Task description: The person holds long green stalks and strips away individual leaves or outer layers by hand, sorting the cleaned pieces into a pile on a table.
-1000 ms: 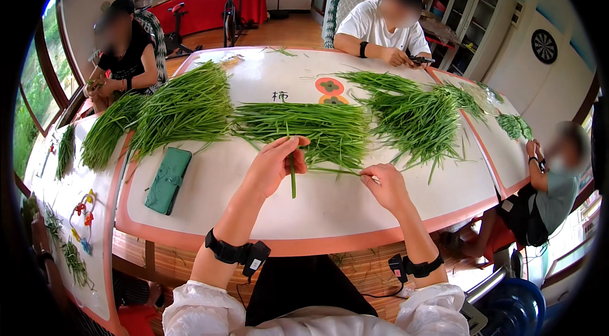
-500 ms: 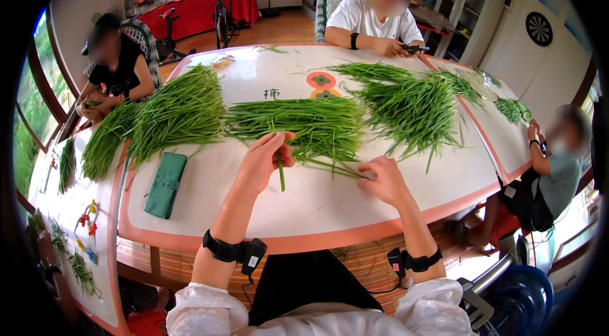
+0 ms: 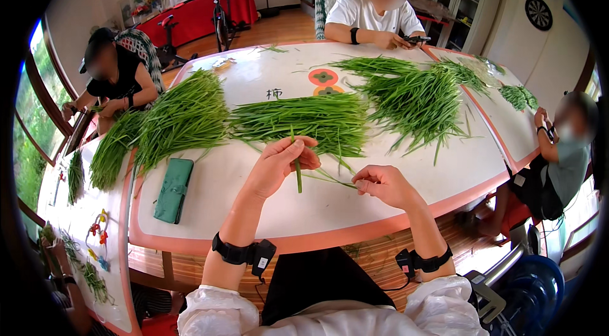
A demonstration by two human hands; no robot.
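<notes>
My left hand (image 3: 279, 166) pinches a short green garlic chive (image 3: 299, 177) between thumb and fingers, and the stalk stands nearly upright. To its right, my right hand (image 3: 383, 185) is closed in a pinch on the end of a thin chive (image 3: 333, 178), held low over the white table (image 3: 254, 222). Just beyond both hands lies a wide bunch of chives (image 3: 298, 121), its stalks running mostly left to right. A few loose stalks trail from its near edge toward my fingers.
A bigger chive heap (image 3: 184, 107) lies to the left and another heap (image 3: 415, 98) to the right. A green wallet-like case (image 3: 173, 191) rests near the table's left front. Co-workers sit at the far side, left and right; a blue plastic stool (image 3: 530, 291) stands lower right.
My right hand has lifted slightly from the tabletop, a thin chive in its pinch. My left hand still holds its stalk, now a little further right in view.
</notes>
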